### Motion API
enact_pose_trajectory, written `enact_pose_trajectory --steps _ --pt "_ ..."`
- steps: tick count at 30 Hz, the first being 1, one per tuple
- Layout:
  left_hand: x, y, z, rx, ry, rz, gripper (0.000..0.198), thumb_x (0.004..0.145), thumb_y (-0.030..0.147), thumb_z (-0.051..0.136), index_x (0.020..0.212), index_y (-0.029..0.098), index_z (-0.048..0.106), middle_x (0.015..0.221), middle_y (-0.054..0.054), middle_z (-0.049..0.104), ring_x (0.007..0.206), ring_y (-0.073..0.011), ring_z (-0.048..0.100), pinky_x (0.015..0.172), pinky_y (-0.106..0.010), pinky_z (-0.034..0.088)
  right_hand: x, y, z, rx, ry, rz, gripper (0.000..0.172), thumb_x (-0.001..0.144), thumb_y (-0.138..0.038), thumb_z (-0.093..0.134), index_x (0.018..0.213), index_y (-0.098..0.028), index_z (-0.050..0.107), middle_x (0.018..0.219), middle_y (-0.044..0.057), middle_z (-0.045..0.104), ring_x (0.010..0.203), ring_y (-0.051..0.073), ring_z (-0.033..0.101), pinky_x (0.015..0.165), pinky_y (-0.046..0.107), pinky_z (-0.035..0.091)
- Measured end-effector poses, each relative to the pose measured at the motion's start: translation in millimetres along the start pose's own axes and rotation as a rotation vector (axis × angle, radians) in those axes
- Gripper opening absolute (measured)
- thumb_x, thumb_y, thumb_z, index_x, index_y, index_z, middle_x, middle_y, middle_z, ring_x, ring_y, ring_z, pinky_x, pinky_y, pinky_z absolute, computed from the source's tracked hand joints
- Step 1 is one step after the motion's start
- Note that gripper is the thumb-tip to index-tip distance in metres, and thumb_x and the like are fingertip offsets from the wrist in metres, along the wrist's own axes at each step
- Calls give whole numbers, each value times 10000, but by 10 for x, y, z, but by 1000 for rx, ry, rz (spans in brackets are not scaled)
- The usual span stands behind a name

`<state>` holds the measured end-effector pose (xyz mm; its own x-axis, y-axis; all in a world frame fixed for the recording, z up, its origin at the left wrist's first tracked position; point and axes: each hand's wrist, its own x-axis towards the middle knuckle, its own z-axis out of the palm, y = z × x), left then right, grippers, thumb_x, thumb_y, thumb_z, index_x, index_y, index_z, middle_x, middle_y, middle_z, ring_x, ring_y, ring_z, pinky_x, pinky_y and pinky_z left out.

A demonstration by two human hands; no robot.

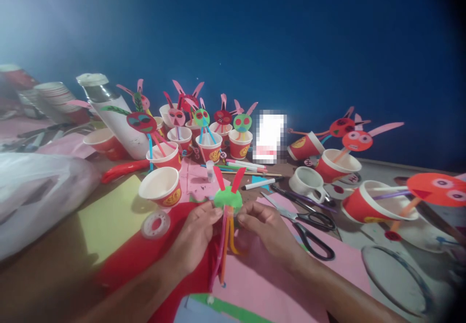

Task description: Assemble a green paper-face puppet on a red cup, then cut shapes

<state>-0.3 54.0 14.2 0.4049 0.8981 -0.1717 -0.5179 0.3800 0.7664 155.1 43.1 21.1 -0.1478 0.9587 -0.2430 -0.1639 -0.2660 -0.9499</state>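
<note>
Gentleness helps at lower centre, where left hand and right hand pinch the green head, best kept flat.

Noted green paper head, red ears, pink, orange, yellow straws. Saw red cups, yellow emblems, pink sheet, blue wall.

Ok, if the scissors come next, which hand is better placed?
Probably the right hand: the black-handled scissors lie just beyond it, on its own side. The left hand is farther off, nearer the tape roll.
</note>
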Motion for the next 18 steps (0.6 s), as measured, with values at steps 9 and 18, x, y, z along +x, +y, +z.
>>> enact_pose_trajectory --steps 9,18 --pt "14 55 20 103 55 -66 91 766 233 665 726 152 660 669 12 624 633 -105 563 651 -218 448 -26 81 -6 -145 -51 -58 127 775 -200 542 650 -185 545 587 -35 573 540 110 519 547 232 423" --pt "13 24 18 232 155 -117 142 709 236 688 630 154 605 569 34 550 574 -108 510 619 -234 394 -30 132 -23 -444 -61 -231 150 772 -140 509 637 -189 553 611 -34 564 589 119 516 565 220 401"
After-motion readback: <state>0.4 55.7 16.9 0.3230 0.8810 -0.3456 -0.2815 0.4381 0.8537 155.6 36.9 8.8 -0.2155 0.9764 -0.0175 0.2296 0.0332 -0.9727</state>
